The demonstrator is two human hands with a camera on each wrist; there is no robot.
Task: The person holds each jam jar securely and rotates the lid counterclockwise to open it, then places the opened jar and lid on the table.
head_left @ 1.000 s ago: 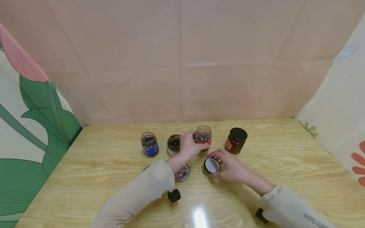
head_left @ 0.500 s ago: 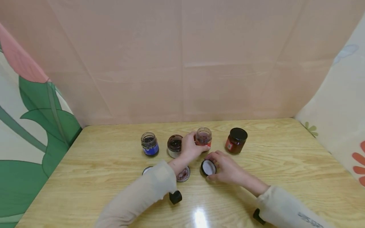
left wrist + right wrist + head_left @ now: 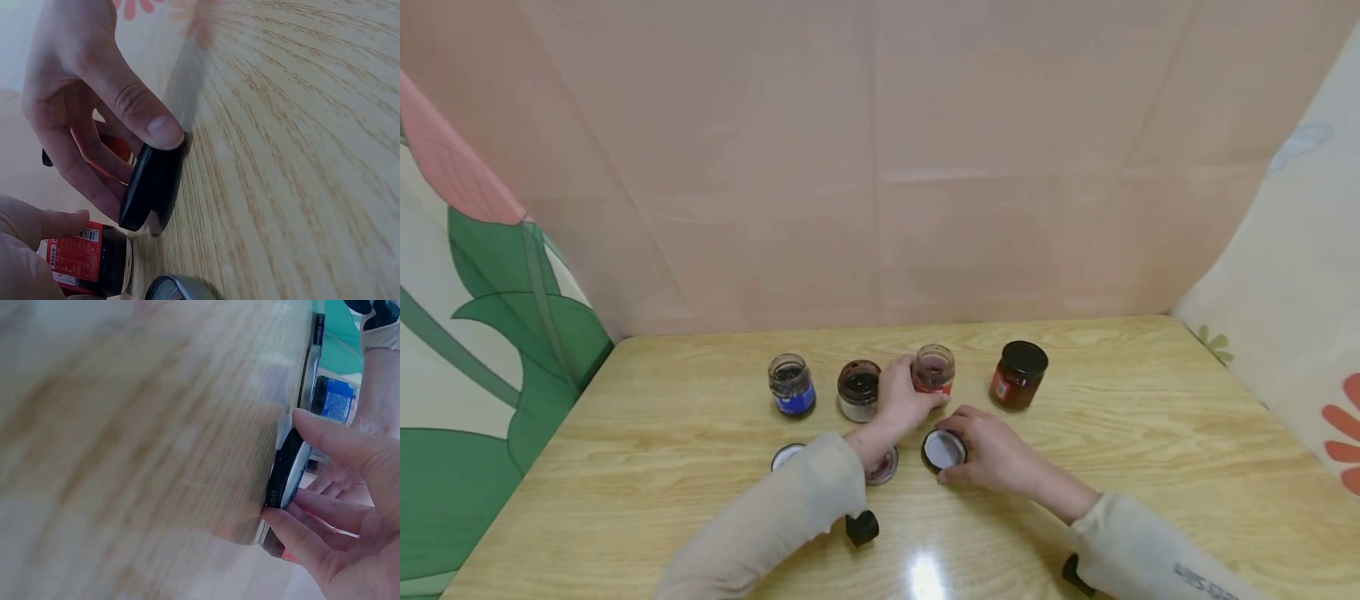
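Note:
My left hand [image 3: 904, 396] grips an open glass jar [image 3: 933, 377] with a red label, which stands on the table. To its right and nearer the front, my right hand [image 3: 992, 450] pinches a black jar lid [image 3: 943, 451] by its edge, white inside facing up. The right wrist view shows the lid [image 3: 289, 465] between thumb and fingers, tipped slightly and right at the tabletop. In the left wrist view the red-labelled jar [image 3: 75, 256] is partly covered by the left hand's fingers.
An open blue-labelled jar [image 3: 792, 392] and another open jar [image 3: 856, 403] stand left of the left hand. A dark jar with its black lid on [image 3: 1018, 375] stands at right. Two lids, one white inside [image 3: 784, 455], one stained [image 3: 885, 468], lie partly under the left arm.
My right hand has carried the lid a little to the left and down to the tabletop, tilting it flatter. My left hand keeps its hold on the red-labelled jar.

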